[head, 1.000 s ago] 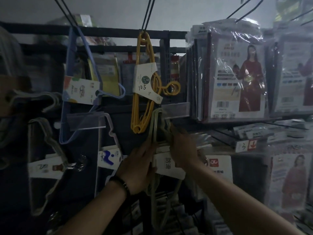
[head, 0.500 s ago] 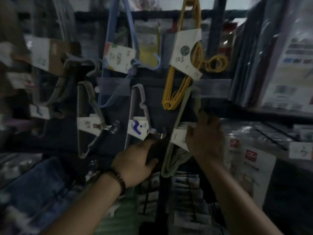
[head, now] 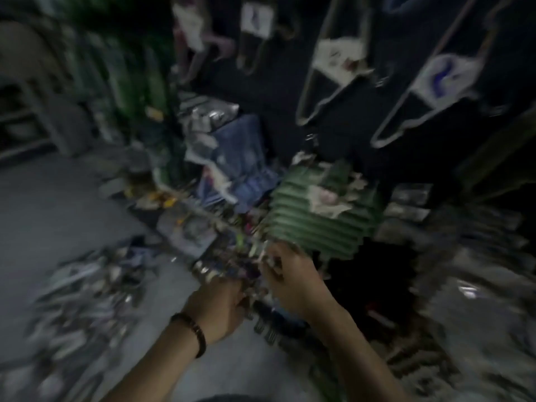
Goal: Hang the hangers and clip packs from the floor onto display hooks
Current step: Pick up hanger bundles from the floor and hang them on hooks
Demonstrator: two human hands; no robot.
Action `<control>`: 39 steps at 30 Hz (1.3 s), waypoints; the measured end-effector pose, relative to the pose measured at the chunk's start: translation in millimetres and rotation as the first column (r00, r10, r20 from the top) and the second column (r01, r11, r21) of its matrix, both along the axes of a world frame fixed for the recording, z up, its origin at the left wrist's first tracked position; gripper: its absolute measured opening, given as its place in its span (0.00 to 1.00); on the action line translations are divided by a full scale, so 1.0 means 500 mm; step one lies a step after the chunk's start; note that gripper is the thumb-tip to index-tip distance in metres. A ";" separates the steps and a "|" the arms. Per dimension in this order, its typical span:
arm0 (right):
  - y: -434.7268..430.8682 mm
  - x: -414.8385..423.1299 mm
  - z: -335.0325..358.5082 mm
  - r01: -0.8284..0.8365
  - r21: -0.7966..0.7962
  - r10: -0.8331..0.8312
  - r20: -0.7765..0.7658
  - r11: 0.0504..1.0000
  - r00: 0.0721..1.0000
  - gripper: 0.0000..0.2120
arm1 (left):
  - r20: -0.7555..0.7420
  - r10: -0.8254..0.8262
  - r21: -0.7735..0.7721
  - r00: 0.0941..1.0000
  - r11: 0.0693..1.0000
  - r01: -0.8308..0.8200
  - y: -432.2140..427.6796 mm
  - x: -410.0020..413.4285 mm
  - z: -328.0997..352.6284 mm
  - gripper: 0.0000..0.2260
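Note:
The view is dark and badly blurred. Both hands reach down to a heap of packs on the floor. My left hand (head: 220, 303) and my right hand (head: 287, 274) meet over a jumble of small clip packs (head: 232, 271); their fingers curl into it, but the blur hides what each one holds. A bundle of green hangers (head: 316, 216) with a paper label lies just above my right hand. Pale hangers with labels (head: 339, 59) hang on the dark display wall at the upper right.
More packs (head: 87, 285) lie scattered over the grey floor (head: 52, 204) at the left. A blue packaged item (head: 237, 158) stands in the heap at the foot of the display. A dark gap (head: 377, 285) opens to the right of my hands.
My view has swung down from the hanging display to the floor. Both hands have left the grey-green hanger on its hook and dropped to the heap of packs.

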State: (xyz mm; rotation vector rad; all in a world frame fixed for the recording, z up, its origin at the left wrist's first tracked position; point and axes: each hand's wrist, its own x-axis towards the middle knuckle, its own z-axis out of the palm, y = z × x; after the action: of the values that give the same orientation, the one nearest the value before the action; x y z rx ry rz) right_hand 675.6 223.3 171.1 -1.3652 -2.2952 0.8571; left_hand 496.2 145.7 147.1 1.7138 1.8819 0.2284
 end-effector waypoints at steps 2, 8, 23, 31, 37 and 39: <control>-0.049 -0.103 -0.065 -0.103 -0.120 0.115 0.098 0.987 0.989 0.20 | 0.105 0.146 -0.078 0.984 0.987 -0.138 -0.095 -0.106 -0.072 0.09; -0.169 -0.407 -0.202 -0.350 -0.338 0.421 0.162 0.873 0.893 0.16 | 0.105 0.365 -0.219 0.925 0.916 -0.337 -0.325 -0.393 -0.168 0.08; -0.097 -1.035 -0.372 -0.553 -0.567 0.741 0.162 0.610 0.652 0.08 | 0.037 0.826 -0.302 0.562 0.546 -0.782 -0.453 -0.841 -0.251 0.08; 0.082 -1.402 -0.495 -0.604 -0.629 0.848 0.186 0.490 0.496 0.08 | 0.029 0.919 -0.424 0.394 0.368 -0.828 -0.287 -1.111 -0.364 0.12; 0.151 -1.653 -0.658 -0.601 -0.650 0.883 0.283 0.464 0.375 0.11 | 0.069 0.980 -0.562 0.188 0.194 -0.804 -0.231 -1.289 -0.553 0.13; 0.161 -1.711 -0.731 -0.589 -0.662 0.884 0.306 0.464 0.353 0.13 | 0.064 0.985 -0.595 0.158 0.164 -0.786 -0.228 -1.330 -0.629 0.13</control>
State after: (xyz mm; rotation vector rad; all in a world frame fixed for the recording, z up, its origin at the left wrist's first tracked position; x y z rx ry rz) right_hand -180.1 303.9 -194.3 -0.5938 -3.5937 1.4493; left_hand -168.7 31.6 -167.2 -0.1074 2.1111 0.5635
